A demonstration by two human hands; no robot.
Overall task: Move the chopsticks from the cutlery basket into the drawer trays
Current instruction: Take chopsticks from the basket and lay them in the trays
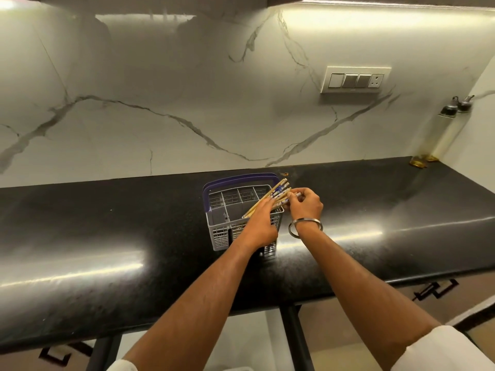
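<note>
Currently the cutlery basket sits mid-depth on the black counter, bare counter on both sides, front edge close below it. Chopsticks lean bundled out of its right compartment. Left hand is clamped round their middle; right hand pinches their upper ends, both arms extended forward.

Chopsticks bundled, slanting over grey basket.
</note>
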